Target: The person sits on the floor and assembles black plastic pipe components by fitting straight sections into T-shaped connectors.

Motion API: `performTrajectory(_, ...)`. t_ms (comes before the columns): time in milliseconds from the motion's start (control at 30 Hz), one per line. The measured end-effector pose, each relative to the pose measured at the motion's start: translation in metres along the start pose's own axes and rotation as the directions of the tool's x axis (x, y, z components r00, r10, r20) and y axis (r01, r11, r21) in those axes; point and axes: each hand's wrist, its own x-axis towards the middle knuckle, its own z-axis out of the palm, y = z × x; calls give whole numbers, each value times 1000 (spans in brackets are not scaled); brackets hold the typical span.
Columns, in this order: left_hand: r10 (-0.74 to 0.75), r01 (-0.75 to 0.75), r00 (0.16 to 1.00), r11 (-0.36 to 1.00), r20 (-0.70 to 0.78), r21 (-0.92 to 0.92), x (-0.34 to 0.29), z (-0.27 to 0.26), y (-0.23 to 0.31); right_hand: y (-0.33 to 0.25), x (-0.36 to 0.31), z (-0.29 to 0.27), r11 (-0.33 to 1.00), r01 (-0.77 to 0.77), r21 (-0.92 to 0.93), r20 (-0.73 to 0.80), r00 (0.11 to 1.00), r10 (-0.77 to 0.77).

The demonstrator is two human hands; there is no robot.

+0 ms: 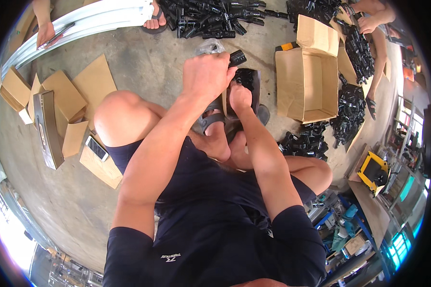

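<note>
My left hand [203, 76] is closed round a black cylindrical part [237, 58], whose end sticks out past the thumb side. Just below and to the right, my right hand [240, 97] is curled closed at the near side of a small brown box [256, 91]. What its fingers grip is hidden. Black pieces [245, 76] show inside the box, which stands on the floor between my feet. A clear plastic bag [209, 46] lies beyond my left hand.
An open cardboard box [306, 86] stands to the right, beside heaps of black parts [348, 112]. More parts [215, 19] lie ahead. Flattened cardboard [98, 79] and a phone [97, 148] are at left. Other people's hands [46, 34] work near white metal strips [100, 19] and at far right.
</note>
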Motion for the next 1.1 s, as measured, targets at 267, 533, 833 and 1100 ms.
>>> performTrajectory(267, -28, 28, 998, 1000, 51, 3, 2, 6, 2, 5, -10, 0, 943, -32, 331, -184, 978, 98)
performTrajectory(533, -41, 38, 991, 999, 131, 24, 3, 4, 0, -19, -56, -122, 253, 288, 924, -370, 845, 387)
performTrajectory(833, 89, -90, 993, 996, 76, 9, -10, 1, 18, -37, -56, -170, 635, 510, 580, -678, 734, 30)
performTrajectory(1100, 65, -75, 986, 995, 151, 62, -12, 0, 24, -31, -57, -159, 805, 477, 354, -783, 621, -24)
